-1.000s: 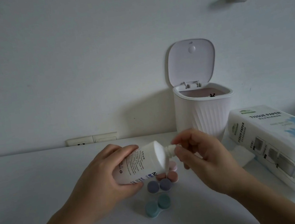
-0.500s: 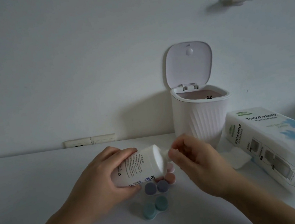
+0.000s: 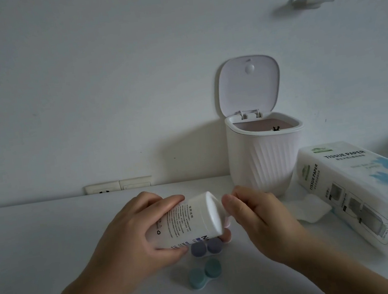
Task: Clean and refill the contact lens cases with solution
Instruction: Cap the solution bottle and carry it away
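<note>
A wall socket sits low on the wall at the back edge of the white surface; in front of it the left hand curls its fingers and thumb round the body of a white solution bottle, which lies tilted almost on its side with its neck end turned to the right; below the bottle three contact lens cases lie close together on the surface, all with their caps on: a purple case partly under the bottle, a teal case nearest the person, and a pink case of which only an edge shows behind the bottle; the right hand meets the bottle's neck end with curled fingers, its thumb against the bottle's shoulder, and it seems to pinch the cap there, though the cap itself is hidden behind the fingers; further right a white ribbed desktop bin stands against the wall with its lid flipped up; a folded white tissue lies flat beside the bin's foot; a pack of tissue paper lies on its side at the right edge, touching the tissue.
</note>
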`<action>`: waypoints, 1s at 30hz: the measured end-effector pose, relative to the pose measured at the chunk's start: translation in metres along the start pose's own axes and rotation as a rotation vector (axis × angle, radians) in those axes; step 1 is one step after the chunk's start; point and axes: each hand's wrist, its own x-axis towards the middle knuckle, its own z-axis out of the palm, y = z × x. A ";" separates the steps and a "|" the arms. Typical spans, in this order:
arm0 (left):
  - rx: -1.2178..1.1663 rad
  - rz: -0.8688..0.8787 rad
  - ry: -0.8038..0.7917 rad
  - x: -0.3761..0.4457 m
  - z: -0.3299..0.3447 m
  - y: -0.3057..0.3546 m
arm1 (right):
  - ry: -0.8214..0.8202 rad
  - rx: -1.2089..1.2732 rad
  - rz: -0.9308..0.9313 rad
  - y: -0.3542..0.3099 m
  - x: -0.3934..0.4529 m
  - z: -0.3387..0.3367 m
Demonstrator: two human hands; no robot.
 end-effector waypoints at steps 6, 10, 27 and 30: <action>0.036 0.058 -0.009 0.002 -0.005 0.012 | 0.030 0.113 -0.015 -0.006 -0.003 0.004; -0.004 0.059 -0.033 0.000 -0.004 0.022 | 0.119 0.060 -0.058 -0.005 -0.004 0.005; -0.115 -0.056 0.157 0.004 0.003 0.026 | 0.014 0.602 0.003 -0.006 -0.004 0.011; -0.382 -0.191 0.179 0.003 0.005 0.024 | -0.052 0.513 -0.003 -0.005 -0.005 0.013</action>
